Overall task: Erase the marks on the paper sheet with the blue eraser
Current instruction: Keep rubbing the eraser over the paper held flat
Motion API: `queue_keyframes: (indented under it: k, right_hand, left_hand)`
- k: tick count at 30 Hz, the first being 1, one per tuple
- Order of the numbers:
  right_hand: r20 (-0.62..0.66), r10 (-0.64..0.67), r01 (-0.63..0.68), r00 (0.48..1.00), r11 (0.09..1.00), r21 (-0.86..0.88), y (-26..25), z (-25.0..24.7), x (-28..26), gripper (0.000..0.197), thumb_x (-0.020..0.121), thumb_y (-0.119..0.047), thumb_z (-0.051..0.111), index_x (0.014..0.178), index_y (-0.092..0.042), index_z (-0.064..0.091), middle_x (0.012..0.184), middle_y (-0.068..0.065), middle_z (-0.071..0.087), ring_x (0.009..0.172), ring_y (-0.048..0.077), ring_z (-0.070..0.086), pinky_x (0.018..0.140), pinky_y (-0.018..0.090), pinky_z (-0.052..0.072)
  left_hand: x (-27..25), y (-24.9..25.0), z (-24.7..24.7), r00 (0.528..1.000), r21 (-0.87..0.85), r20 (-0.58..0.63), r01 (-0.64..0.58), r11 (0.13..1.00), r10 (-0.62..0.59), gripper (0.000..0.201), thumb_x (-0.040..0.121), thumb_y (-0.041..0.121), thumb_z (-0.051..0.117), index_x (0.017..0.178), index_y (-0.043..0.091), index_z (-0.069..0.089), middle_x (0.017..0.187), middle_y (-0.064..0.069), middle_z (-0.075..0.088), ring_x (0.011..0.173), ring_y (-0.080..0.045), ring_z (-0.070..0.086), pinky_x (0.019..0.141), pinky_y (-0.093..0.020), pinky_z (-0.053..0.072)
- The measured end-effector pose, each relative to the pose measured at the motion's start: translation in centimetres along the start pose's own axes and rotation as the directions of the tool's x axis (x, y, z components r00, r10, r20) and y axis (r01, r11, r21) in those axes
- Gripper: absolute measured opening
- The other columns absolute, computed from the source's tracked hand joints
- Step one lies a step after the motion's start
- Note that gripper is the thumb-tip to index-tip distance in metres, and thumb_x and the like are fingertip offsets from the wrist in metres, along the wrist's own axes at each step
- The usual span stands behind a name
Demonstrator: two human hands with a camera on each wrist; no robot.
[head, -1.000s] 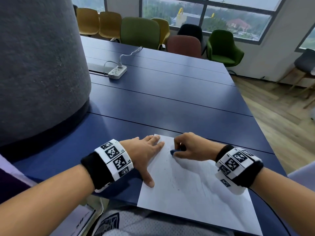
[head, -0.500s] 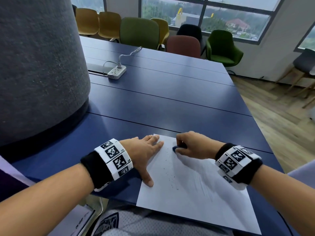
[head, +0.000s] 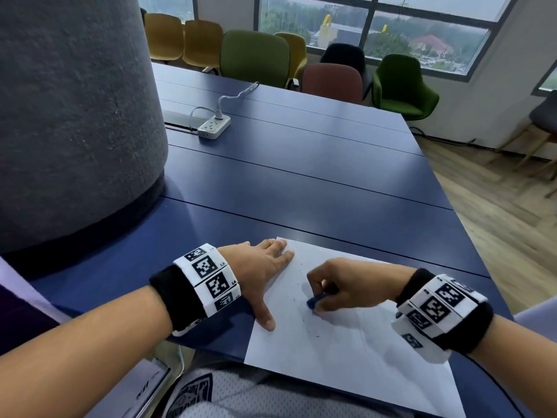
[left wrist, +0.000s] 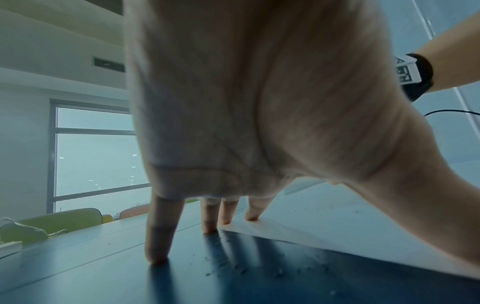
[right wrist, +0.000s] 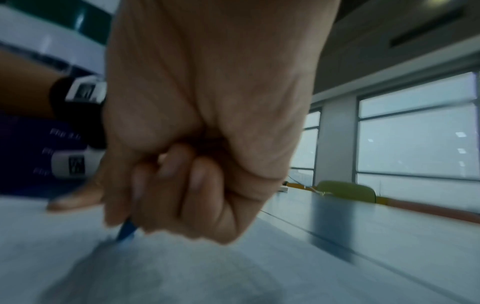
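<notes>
One paper sheet (head: 346, 351), one blue eraser (head: 313, 303): your right hand (head: 346, 286) pinches it against the sheet's upper-middle (dark crumbs around). Your left hand (head: 262, 273) lies spread flat on the sheet's left edge.

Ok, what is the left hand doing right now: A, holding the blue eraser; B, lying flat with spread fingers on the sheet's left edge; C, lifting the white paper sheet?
B: the left hand lies flat, thumb and fingertips on the white paper sheet; the right hand holds the blue eraser.
</notes>
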State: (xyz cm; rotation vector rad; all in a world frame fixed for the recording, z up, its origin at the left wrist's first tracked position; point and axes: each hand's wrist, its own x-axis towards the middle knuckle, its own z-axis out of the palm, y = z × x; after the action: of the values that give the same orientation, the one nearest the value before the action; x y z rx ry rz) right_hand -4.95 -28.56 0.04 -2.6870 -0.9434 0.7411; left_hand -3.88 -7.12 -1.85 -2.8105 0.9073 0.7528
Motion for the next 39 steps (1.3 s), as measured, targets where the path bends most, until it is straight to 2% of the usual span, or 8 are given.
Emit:
queue_keyframes:
  k: [6, 11, 15, 20, 24, 28, 33, 39]
  right_hand:
    - [-0.173, 0.048, -0.049, 0.984, 0.999, -0.002, 0.4, 0.3, 0.3, 0.028, 0.09, -0.034, 0.066, 0.071, -0.03, 0.045, 0.067, -0.013, 0.05, 0.057, 0.005, 0.045, 0.054, 0.019, 0.035]
    - [0.088, 0.003, -0.008, 0.996, 0.998, 0.057, -0.4, -0.1, -0.8, 0.021, 0.086, -0.033, 0.071, 0.074, -0.027, 0.055, 0.063, -0.011, 0.05, 0.053, 0.002, 0.045, 0.052, 0.013, 0.033]
    - [-0.111, 0.023, -0.023, 0.994, 1.0, 0.003, -0.3, 0.2, -0.3, 0.027, 0.088, -0.034, 0.068, 0.07, -0.029, 0.048, 0.064, -0.014, 0.049, 0.056, 0.004, 0.045, 0.053, 0.014, 0.031]
    - [0.137, -0.016, 0.003, 0.99, 0.995, 0.098, -0.9, 0.8, -1.3, 0.021, 0.086, -0.03, 0.071, 0.073, -0.025, 0.055, 0.064, -0.008, 0.053, 0.054, 0.007, 0.043, 0.053, 0.019, 0.037]
    - [-0.066, 0.006, -0.002, 0.998, 0.998, 0.062, -0.4, 0.9, -1.2, 0.023, 0.087, -0.031, 0.069, 0.072, -0.028, 0.051, 0.067, -0.012, 0.052, 0.058, 0.006, 0.045, 0.056, 0.02, 0.037]
    - [0.135, -0.065, 0.047, 0.989, 0.99, 0.131, -1.0, 1.6, -2.1, 0.019, 0.085, -0.028, 0.07, 0.074, -0.027, 0.054, 0.07, -0.007, 0.056, 0.059, 0.009, 0.045, 0.059, 0.025, 0.041]
    - [-0.019, -0.003, 0.005, 1.0, 0.991, 0.133, 0.1, 1.3, -1.5, 0.019, 0.087, -0.027, 0.069, 0.075, -0.022, 0.055, 0.07, -0.007, 0.055, 0.06, 0.009, 0.045, 0.058, 0.022, 0.039]
    - [0.157, 0.036, -0.058, 0.987, 0.989, 0.139, -0.4, 0.9, -1.9, 0.021, 0.086, -0.034, 0.07, 0.073, -0.026, 0.056, 0.063, -0.01, 0.054, 0.056, 0.007, 0.046, 0.055, 0.021, 0.04]
  left_hand:
    - [0.1, -0.1, 0.1, 1.0, 0.001, 0.006, -0.001, 1.0, 0.001, 0.142, 0.058, 0.073, 0.078, 0.156, 0.022, -0.011, 0.164, 0.002, -0.016, 0.15, -0.014, -0.011, 0.121, -0.052, 0.011]
    - [0.0, 0.0, -0.1, 1.0, 0.001, 0.013, 0.001, 1.0, -0.001, 0.142, 0.059, 0.072, 0.078, 0.156, 0.022, -0.012, 0.164, 0.001, -0.017, 0.15, -0.014, -0.012, 0.121, -0.053, 0.011]
    - [0.0, 0.0, 0.0, 1.0, -0.007, 0.009, 0.001, 1.0, -0.001, 0.142, 0.059, 0.072, 0.078, 0.156, 0.022, -0.012, 0.164, 0.001, -0.016, 0.15, -0.014, -0.012, 0.121, -0.052, 0.011]
    - [-0.1, 0.1, -0.1, 1.0, 0.0, 0.011, 0.004, 1.0, -0.004, 0.142, 0.059, 0.072, 0.078, 0.156, 0.022, -0.012, 0.164, 0.001, -0.017, 0.15, -0.014, -0.012, 0.121, -0.051, 0.01]
    - [0.0, -0.1, 0.1, 1.0, -0.006, 0.003, 0.006, 1.0, -0.006, 0.142, 0.058, 0.072, 0.078, 0.157, 0.022, -0.011, 0.164, 0.002, -0.016, 0.15, -0.014, -0.011, 0.121, -0.052, 0.011]
    - [0.0, 0.0, 0.0, 1.0, -0.006, 0.013, 0.009, 1.0, -0.009, 0.142, 0.058, 0.072, 0.079, 0.156, 0.022, -0.011, 0.164, 0.002, -0.016, 0.15, -0.014, -0.011, 0.121, -0.052, 0.01]
    - [-0.1, 0.1, 0.0, 1.0, -0.001, 0.008, 0.007, 1.0, -0.007, 0.141, 0.059, 0.072, 0.078, 0.157, 0.022, -0.011, 0.164, 0.002, -0.016, 0.15, -0.014, -0.011, 0.122, -0.051, 0.01]
    - [0.0, 0.1, -0.1, 1.0, 0.021, 0.01, 0.009, 1.0, -0.009, 0.142, 0.058, 0.073, 0.077, 0.156, 0.022, -0.011, 0.164, 0.001, -0.016, 0.151, -0.015, -0.01, 0.121, -0.051, 0.013]
